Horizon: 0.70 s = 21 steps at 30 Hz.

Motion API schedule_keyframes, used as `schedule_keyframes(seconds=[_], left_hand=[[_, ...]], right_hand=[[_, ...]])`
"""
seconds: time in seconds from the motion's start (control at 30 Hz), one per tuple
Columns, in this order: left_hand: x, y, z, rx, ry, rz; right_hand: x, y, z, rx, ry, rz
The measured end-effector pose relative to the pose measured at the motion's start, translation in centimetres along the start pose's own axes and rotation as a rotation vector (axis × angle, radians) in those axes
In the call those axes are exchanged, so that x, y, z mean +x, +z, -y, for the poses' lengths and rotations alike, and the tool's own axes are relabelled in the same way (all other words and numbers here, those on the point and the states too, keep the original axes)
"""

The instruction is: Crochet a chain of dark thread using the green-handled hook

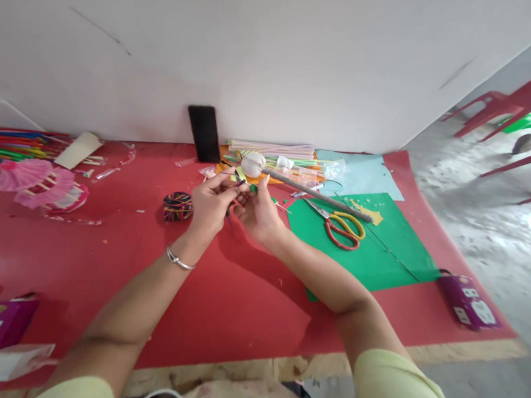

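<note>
My left hand [214,200], with a silver bangle at its wrist, pinches a dark strand of yarn near the fingertips. My right hand [260,214] faces it, thumb raised and fingers curled around a thin pale stick with green pieces [253,188] on it. The stick's far end sticks out to the right behind the thumb. A dark strand hangs below the fingers. Just left of my left hand lies a ball of multicoloured yarn [178,207]. Beyond the hands rests a grey stick [316,194] with a whitish round head [253,164].
Scissors [342,228] with red and yellow handles lie on a green sheet [395,240]. A black phone [204,134] leans on the wall. Pink paper fans [41,184] and coloured sticks [16,149] are left. Purple boxes [468,301] sit near the red table's edges.
</note>
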<state>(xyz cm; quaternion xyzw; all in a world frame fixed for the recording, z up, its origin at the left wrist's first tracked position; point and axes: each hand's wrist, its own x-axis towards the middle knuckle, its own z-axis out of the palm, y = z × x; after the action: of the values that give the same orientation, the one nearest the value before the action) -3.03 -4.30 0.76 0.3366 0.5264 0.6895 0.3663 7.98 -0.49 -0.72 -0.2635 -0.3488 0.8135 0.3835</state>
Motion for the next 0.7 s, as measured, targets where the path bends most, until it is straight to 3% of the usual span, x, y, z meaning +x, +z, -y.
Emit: schedule_keyframes(seconds=[0.1, 0.33, 0.7], left_hand=[[0.4, -0.3, -1.2, -0.170, -0.221, 0.063], [1.8, -2.6, -2.9, -0.201, -0.459, 0.333], [2.5, -3.7, -3.4, -0.152, -0.463, 0.390]], right_hand=[[0.2, -0.2, -0.1, 0.034, -0.040, -0.020], [1.0, -3.8, 1.6, -0.368, -0.195, 0.157], [0.3, -4.6, 5.0, -0.798, -0.619, 0.303]])
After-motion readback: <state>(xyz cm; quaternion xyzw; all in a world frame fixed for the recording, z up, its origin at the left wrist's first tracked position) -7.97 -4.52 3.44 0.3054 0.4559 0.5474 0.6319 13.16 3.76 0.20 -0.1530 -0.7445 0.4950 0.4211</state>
